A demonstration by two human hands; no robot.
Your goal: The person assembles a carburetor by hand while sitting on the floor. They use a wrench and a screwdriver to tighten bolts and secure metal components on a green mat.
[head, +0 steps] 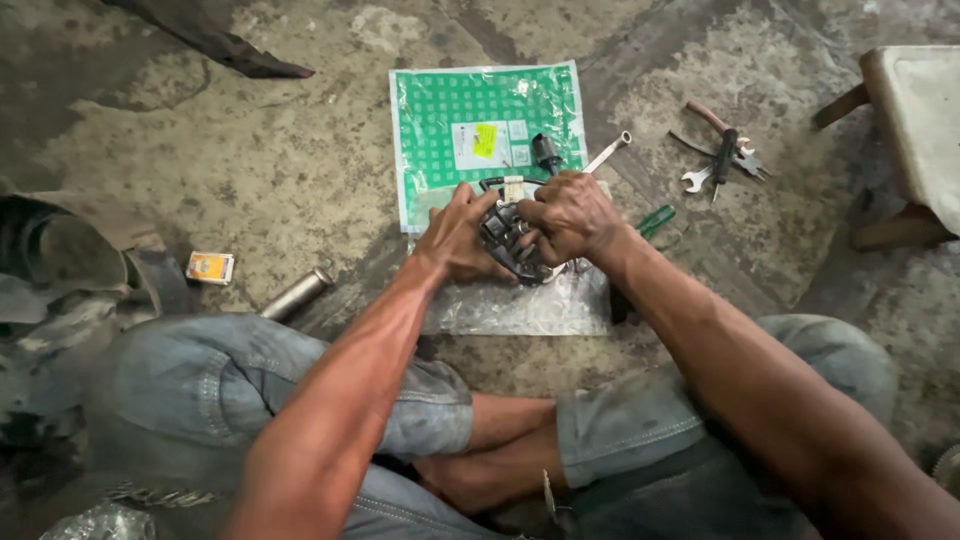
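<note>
I hold a dark, ribbed metal machine part [512,243] between both hands, low over the floor in front of my crossed legs; its long axis seems to run from near my knees away toward the top of the view, though my fingers hide most of it; my left hand [457,240] cups its left side with fingers curled around it, and my right hand [570,217] clamps over its top right, fingers closed tight on it; a thin black cable [498,181] loops out just beyond my fingertips. Under my fingers lies a clear crinkled plastic bag [520,305]; beyond them lies a green checked flat packet [480,125] with a black plug-shaped piece [546,152] on it and a silver spanner [607,152] beside; a green-handled screwdriver [655,219] pokes out right of my right wrist; farther right lie pliers and small spanners [722,155]; left of my left arm sit a small orange box [210,267] and a grey metal tube [296,294]. All rests on stained, cracked concrete floor [280,170].
</note>
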